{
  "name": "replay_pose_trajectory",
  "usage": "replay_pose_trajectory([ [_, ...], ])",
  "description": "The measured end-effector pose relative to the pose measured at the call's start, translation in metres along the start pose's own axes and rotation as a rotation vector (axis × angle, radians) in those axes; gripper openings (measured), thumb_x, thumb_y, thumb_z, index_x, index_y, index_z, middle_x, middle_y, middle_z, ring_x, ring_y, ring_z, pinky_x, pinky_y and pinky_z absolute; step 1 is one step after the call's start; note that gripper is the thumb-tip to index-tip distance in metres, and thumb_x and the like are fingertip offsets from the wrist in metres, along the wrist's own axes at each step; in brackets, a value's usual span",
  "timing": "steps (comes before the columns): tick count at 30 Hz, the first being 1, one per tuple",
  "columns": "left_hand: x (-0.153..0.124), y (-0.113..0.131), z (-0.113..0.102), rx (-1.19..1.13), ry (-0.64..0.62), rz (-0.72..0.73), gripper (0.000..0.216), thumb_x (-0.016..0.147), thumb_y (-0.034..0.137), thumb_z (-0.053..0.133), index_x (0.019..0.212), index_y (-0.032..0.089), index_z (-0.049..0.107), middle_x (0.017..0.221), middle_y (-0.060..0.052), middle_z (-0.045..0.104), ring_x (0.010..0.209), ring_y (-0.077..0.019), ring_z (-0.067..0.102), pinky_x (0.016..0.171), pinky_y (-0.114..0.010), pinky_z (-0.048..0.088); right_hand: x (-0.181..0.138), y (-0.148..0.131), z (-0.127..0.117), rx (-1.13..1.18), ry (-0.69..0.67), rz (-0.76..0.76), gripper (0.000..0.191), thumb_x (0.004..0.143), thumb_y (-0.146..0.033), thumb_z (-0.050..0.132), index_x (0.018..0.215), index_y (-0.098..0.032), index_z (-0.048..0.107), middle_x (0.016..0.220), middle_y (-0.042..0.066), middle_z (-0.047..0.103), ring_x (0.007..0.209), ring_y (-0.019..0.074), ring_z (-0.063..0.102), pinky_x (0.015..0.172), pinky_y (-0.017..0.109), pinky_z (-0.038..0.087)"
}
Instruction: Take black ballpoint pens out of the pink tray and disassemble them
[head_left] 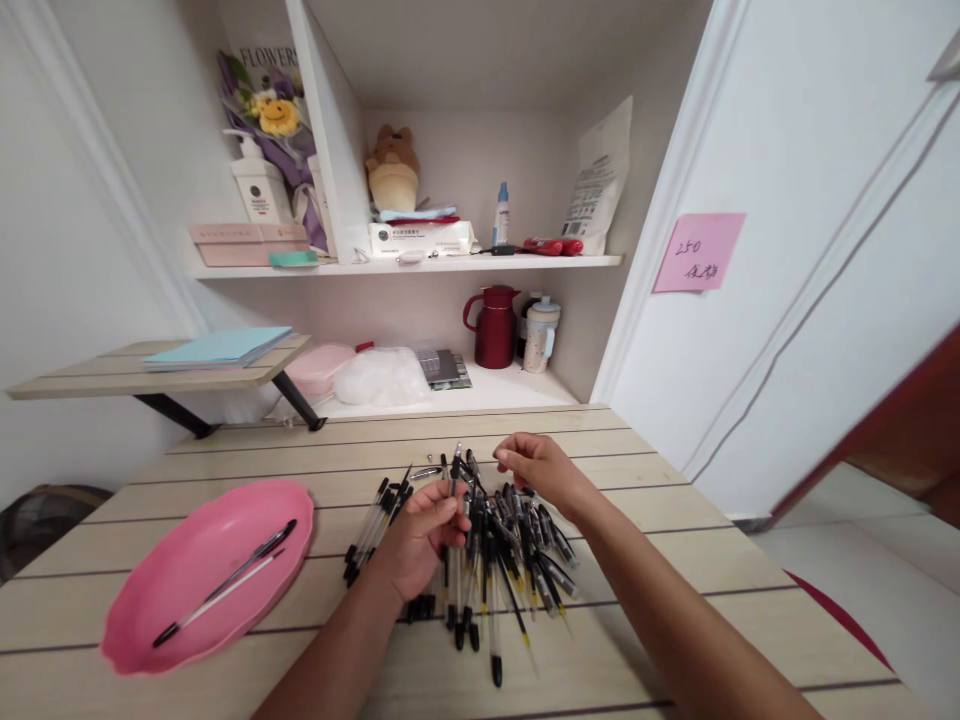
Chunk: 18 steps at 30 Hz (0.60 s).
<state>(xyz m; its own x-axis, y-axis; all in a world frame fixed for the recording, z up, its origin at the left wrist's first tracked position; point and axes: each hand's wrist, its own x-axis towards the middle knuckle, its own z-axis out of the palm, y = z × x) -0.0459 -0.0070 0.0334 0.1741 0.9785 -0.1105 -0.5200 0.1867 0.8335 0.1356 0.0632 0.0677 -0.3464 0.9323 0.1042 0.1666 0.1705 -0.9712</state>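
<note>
My left hand (pixel 429 530) is closed around a pen barrel (pixel 455 470) with a clear body and black grip, its tip pointing up. To its right, my right hand (pixel 536 462) hovers over the far side of the pile, fingers curled with thumb and fingertips together; whether anything small is between them I cannot make out. Below both hands lies a pile of pen parts (pixel 517 545): clear barrels, black caps and black refills with yellow ends. Several clear pen barrels (pixel 367 525) with black ends lie left of my left hand, partly hidden by it.
At the left is a pink tray (pixel 142 590) holding a pen (pixel 225 580) and a white refill (pixel 247 573). Behind it stands a small raised shelf (pixel 90 368) with blue paper (pixel 221 347). A red jug (pixel 495 328) and a cup (pixel 540 335) stand in the back cabinet.
</note>
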Motion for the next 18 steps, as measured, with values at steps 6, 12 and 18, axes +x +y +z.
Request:
replay_pose_trajectory([
  [6, 0.002, -0.002, 0.000, -0.137, 0.052, -0.007, 0.024, 0.062, 0.009, 0.068, 0.084, 0.014, 0.060, 0.068, 0.002, 0.057, 0.058, -0.0075, 0.057, 0.053, -0.018, 0.046, -0.014, 0.019, -0.006, -0.669, -0.148, -0.019, 0.010, 0.064, -0.025, 0.059, 0.057, -0.017, 0.059, 0.057, 0.001, 0.059, 0.054, 0.0120, 0.049, 0.050, 0.023, 0.030],
  [12, 0.003, -0.005, -0.001, -0.107, 0.051, -0.027, 0.024, 0.062, 0.009, 0.069, 0.084, 0.014, 0.060, 0.063, 0.002, 0.056, 0.053, -0.0069, 0.055, 0.048, -0.017, 0.046, -0.032, 0.032, 0.013, -0.968, -0.102, 0.067, 0.009, 0.061, -0.028, 0.063, 0.061, -0.020, 0.063, 0.065, 0.005, 0.063, 0.061, 0.0161, 0.053, 0.050, 0.025, 0.026],
  [18, 0.002, -0.006, -0.001, -0.105, 0.037, -0.051, 0.028, 0.063, 0.012, 0.068, 0.090, 0.014, 0.061, 0.067, 0.001, 0.059, 0.053, -0.0079, 0.057, 0.048, -0.019, 0.045, -0.030, 0.030, 0.007, -0.780, 0.016, 0.032, 0.006, 0.062, -0.022, 0.059, 0.057, -0.018, 0.058, 0.059, 0.002, 0.060, 0.056, 0.0131, 0.050, 0.050, 0.024, 0.029],
])
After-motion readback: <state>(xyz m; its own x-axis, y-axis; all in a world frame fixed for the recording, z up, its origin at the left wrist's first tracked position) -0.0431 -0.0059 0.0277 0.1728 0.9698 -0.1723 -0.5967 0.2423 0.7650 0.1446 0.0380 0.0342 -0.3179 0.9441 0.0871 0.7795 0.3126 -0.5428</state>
